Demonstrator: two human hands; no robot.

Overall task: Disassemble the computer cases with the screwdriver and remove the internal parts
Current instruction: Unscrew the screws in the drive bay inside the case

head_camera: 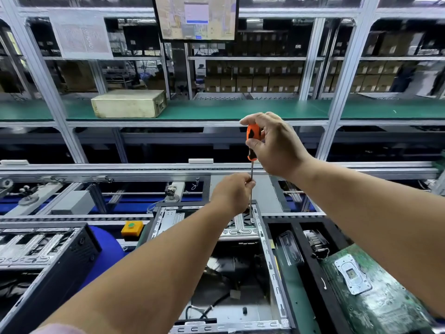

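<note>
Orange and black, the screwdriver (252,143) stands nearly upright in front of you, its handle wrapped by the curled fingers and thumb of your right hand (277,145), which grips it from the right side. Your left hand (231,192) sits lower down and pinches the thin metal shaft between fingertips and thumb, just above the point where the tip meets the far right corner of the open computer case (216,273). That case lies directly below your forearms on the conveyor line, its side panel off, with bare metal framing, a dark interior and a few loose black cables showing inside. To your left a second computer case (48,256) lies on its side, black-shelled, with silver drive bays exposed. To your right a green circuit board (375,292) with a silver socket bracket rests in a black tray (310,266). Between the two cases sits a small yellow box with a green button (132,228). Further back, a beige box (130,103) rests on the green shelf (240,109) under a hanging monitor (196,16).
</note>
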